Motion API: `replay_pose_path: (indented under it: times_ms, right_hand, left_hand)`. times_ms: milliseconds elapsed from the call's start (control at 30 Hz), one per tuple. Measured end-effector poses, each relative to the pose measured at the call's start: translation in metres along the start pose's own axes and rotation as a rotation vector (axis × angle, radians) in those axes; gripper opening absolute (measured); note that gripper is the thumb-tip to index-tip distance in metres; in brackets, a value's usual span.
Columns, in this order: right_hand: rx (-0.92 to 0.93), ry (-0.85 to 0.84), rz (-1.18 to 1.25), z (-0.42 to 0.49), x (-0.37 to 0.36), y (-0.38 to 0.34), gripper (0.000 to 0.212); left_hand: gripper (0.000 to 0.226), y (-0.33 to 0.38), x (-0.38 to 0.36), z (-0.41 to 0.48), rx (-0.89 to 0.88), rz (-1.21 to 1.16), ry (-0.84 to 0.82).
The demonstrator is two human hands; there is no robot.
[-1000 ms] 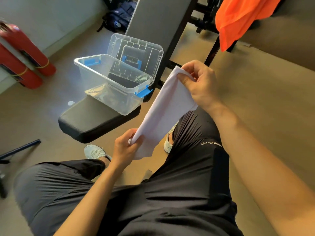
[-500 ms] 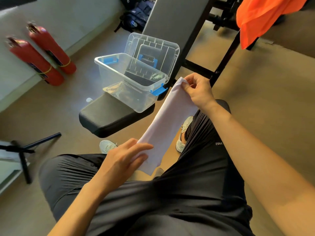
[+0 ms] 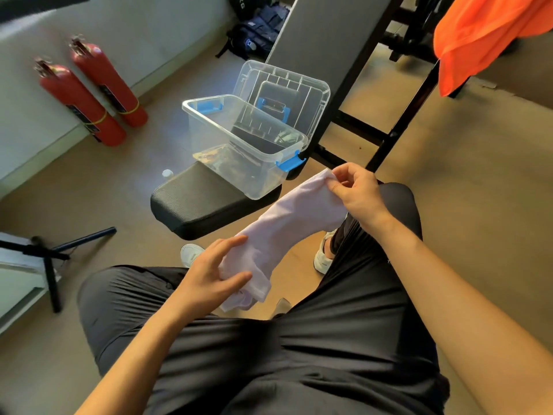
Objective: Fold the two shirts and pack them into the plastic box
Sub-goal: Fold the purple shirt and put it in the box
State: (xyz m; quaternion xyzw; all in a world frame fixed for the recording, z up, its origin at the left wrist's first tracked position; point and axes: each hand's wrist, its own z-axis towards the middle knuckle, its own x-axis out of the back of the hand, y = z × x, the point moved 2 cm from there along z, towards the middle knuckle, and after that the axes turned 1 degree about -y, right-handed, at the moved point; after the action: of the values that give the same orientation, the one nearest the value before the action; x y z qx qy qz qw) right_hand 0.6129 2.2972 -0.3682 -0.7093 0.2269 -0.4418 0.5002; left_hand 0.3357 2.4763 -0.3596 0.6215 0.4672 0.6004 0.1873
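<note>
A pale lilac shirt (image 3: pixel 287 223), folded into a long strip, stretches between my hands above my knees. My right hand (image 3: pixel 356 191) pinches its upper end just right of the box. Around its bunched lower end, my left hand (image 3: pixel 215 272) curls with fingers spread, thumb under the cloth. The clear plastic box (image 3: pixel 209 115) with blue latches stands open on the black bench seat (image 3: pixel 194 205), its lid (image 3: pixel 314 88) leaning upright behind it. An orange shirt (image 3: pixel 484 34) hangs at the top right.
Two red fire extinguishers (image 3: pixel 92 94) lean on the left wall. A dark backpack (image 3: pixel 257 34) lies by the bench's raised grey backrest (image 3: pixel 326 40). Black bench frame bars (image 3: pixel 398 127) run right of the box. A tripod leg (image 3: pixel 51 265) stands at the left.
The shirt has sagged from a taut strip into a curve. My left hand went from flat on it to curling round its bunched lower end. My right hand lowered slightly.
</note>
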Motion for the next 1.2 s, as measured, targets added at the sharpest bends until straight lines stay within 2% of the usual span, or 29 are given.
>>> replay_pose_path:
  times_ms: [100, 233, 367, 467, 567, 700, 767, 833, 933, 1000, 1100, 1200]
  right_hand:
    - [0.025, -0.039, 0.001, -0.024, -0.007, -0.003, 0.022]
    - [0.057, -0.05, 0.023, -0.056, -0.022, -0.01, 0.021]
    - [0.074, -0.089, 0.076, -0.084, -0.041, -0.019, 0.02]
    - [0.132, -0.137, 0.079, -0.101, -0.055, -0.024, 0.017]
    - [0.155, -0.198, 0.142, -0.115, -0.065, -0.023, 0.015]
    - [0.259, -0.286, 0.148, -0.133, -0.077, -0.019, 0.016]
    - [0.273, -0.332, 0.156, -0.138, -0.081, -0.018, 0.018]
    - [0.21, -0.391, 0.211, -0.14, -0.081, -0.017, 0.019]
    - [0.056, -0.451, 0.361, -0.138, -0.075, -0.018, 0.016]
    - [0.026, -0.457, 0.39, -0.133, -0.068, -0.02, 0.019]
    - [0.056, -0.406, 0.219, -0.119, -0.059, -0.021, 0.022]
    - [0.087, -0.375, 0.038, -0.102, -0.053, -0.024, 0.052]
  left_hand:
    - [0.073, -0.004, -0.003, 0.008, 0.082, -0.067, 0.047]
    - [0.076, -0.007, -0.01, 0.014, 0.165, -0.117, 0.092]
    - [0.089, -0.002, -0.021, 0.015, 0.208, -0.233, 0.09]
    - [0.088, 0.004, -0.029, 0.016, 0.22, -0.305, 0.079]
    - [0.081, 0.01, -0.031, 0.014, 0.244, -0.433, 0.087]
    - [0.084, 0.015, -0.034, 0.013, 0.281, -0.725, 0.137]
    - [0.082, 0.016, -0.037, 0.01, 0.257, -0.639, 0.192]
    - [0.078, 0.017, -0.04, 0.005, 0.227, -0.581, 0.244]
    - [0.069, 0.011, -0.038, 0.0, 0.201, -0.636, 0.263]
    - [0.064, 0.009, -0.033, -0.003, 0.155, -0.654, 0.246]
    - [0.056, 0.009, -0.023, -0.008, 0.092, -0.571, 0.217]
    - [0.048, 0.013, -0.011, -0.012, 0.047, -0.504, 0.165]
